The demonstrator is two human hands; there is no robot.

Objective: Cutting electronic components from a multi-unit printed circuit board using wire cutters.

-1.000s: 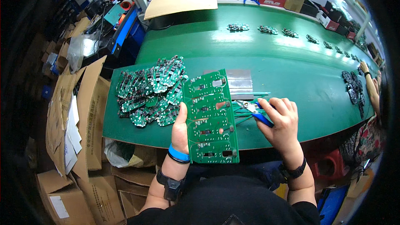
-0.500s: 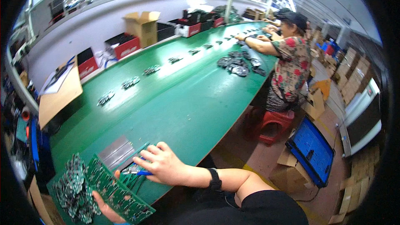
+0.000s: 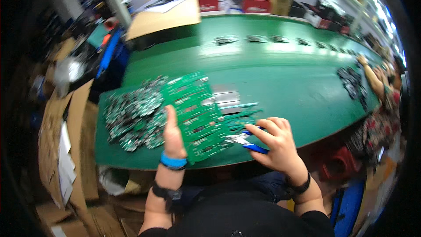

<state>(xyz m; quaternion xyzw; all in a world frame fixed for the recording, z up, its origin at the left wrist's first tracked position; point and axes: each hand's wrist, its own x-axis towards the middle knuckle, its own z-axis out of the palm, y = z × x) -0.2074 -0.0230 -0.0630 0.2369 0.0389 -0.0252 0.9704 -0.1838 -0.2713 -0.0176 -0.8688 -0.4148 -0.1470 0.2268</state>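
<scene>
My left hand (image 3: pixel 172 134) grips the near left edge of a long green circuit board panel (image 3: pixel 193 114), held tilted over the green table (image 3: pixel 272 74). Blue-handled cutters (image 3: pixel 245 141) sit in my right hand (image 3: pixel 274 142), their metal jaws at the panel's right edge. A heap of small cut circuit boards (image 3: pixel 131 116) lies on the table just left of the panel. A shiny clear strip (image 3: pixel 226 96) and thin green offcuts (image 3: pixel 243 114) lie beyond the panel.
Cardboard boxes (image 3: pixel 66 140) stand to the left of the table, and red and brown boxes (image 3: pixel 258 0) line its far side. Small board piles (image 3: pixel 272 39) dot the far edge. Another person's arm (image 3: pixel 372 79) works at dark boards (image 3: pixel 351 81) on the right.
The view has swung back from the right end of the table to my hands. The panel and cutters remain held as a second ago.
</scene>
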